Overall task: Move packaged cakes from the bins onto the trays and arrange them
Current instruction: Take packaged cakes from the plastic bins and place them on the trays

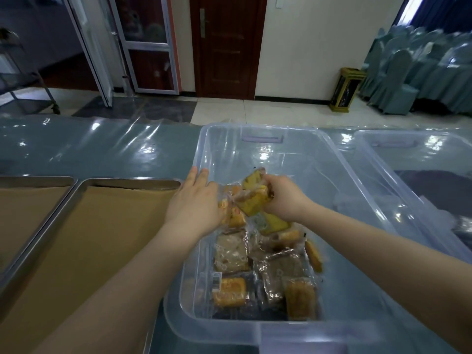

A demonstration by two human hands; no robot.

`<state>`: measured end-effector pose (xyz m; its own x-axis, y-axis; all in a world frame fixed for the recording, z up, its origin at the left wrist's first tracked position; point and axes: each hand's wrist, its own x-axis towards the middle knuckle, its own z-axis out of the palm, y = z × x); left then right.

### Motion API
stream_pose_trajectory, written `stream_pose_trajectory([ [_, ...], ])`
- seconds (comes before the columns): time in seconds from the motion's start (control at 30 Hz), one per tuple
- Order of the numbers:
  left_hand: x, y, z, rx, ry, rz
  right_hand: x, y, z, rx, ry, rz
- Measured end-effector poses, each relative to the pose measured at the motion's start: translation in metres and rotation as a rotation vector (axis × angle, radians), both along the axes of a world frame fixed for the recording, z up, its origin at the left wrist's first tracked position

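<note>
Yellow packaged cake (255, 198) gripped in right hand (286, 198) above the clear bin (319, 175), long axis roughly front-to-back; left hand (196, 200) flat, holding nothing, at the bin's left wall; tray (132, 180) lies left, nearer the left hand

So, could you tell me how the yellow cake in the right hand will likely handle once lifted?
Probably light: the right hand holds the yellow cake up alone, above the pile. Its glossy clear wrapper looks slippery and likely crinkles. The cake itself seems soft and spongy, so a hard squeeze may dent it.
</note>
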<state>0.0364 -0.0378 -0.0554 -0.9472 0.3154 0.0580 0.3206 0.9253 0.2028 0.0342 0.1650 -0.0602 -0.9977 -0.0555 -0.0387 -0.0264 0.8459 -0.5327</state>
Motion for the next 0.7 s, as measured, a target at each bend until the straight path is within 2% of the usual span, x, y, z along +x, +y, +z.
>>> stream_pose_trajectory([
  [0.07, 0.001, 0.001, 0.002, 0.012, -0.006, -0.013, 0.012, 0.002, 0.013, 0.01, 0.072, 0.025],
  [0.13, 0.003, 0.0, 0.005, 0.104, -0.007, -0.034, 0.026, 0.001, 0.027, -0.028, 0.1, 0.055],
  [0.23, 0.012, -0.008, 0.008, 0.436, -0.021, -0.079, 0.048, -0.007, 0.048, -0.152, 0.157, 0.113],
  [0.33, 0.026, -0.021, 0.013, 0.569, -0.074, -0.196, 0.067, -0.026, 0.073, -0.222, 0.226, 0.185],
  [0.43, 0.031, -0.047, 0.028, 0.894, -0.016, -0.094, 0.079, -0.059, 0.097, -0.249, 0.28, 0.265],
  [0.53, 0.035, -0.088, 0.045, 1.08, 0.047, -0.051, 0.084, -0.104, 0.112, -0.322, 0.344, 0.269],
  [0.7, 0.053, -0.193, 0.039, 1.218, 0.097, -0.032, 0.066, -0.202, 0.107, -0.162, 0.353, 0.141],
])
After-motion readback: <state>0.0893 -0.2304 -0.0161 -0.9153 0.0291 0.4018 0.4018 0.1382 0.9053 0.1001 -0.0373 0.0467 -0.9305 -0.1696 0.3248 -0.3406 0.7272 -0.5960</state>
